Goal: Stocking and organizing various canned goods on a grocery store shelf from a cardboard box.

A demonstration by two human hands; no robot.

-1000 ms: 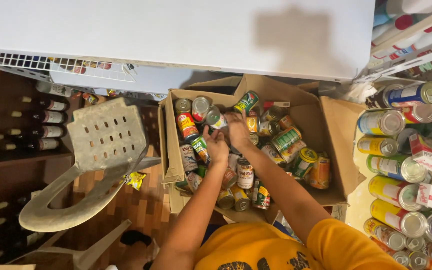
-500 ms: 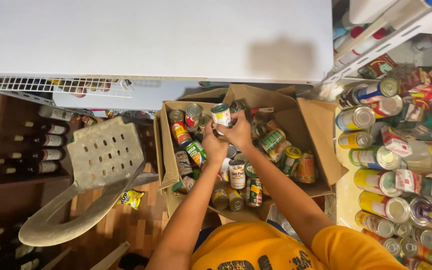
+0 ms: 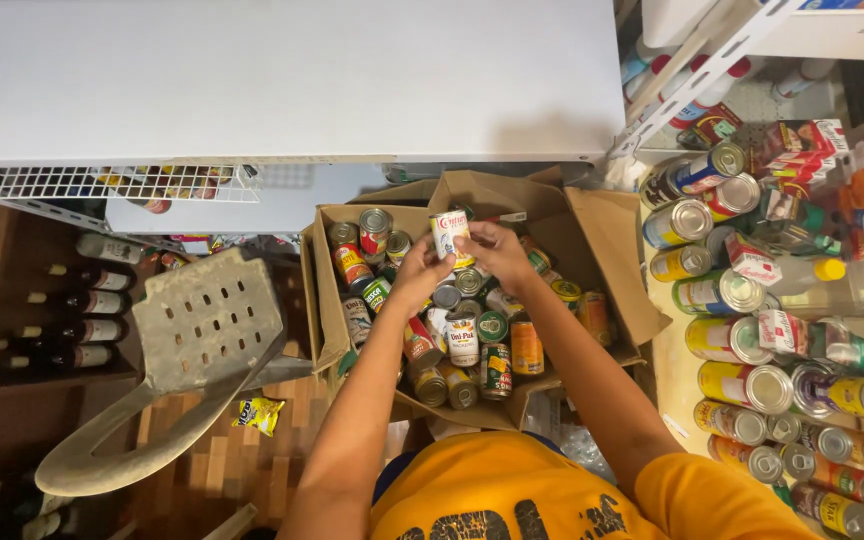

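two hands [image 3: 420,268], one box [image 3: 592,215], one chair [image 3: 202,325].

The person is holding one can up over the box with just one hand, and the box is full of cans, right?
Not quite: the head view shows both hands on the can, the left hand and the right hand. The rest is right: it is held above the cardboard box, which is full of cans.

A second ago both my hands were down among the tins in the brown cardboard box [image 3: 592,225]. Now my left hand [image 3: 418,272] and right hand [image 3: 495,252] have lifted one white-labelled tin can [image 3: 449,234] clear above the others.
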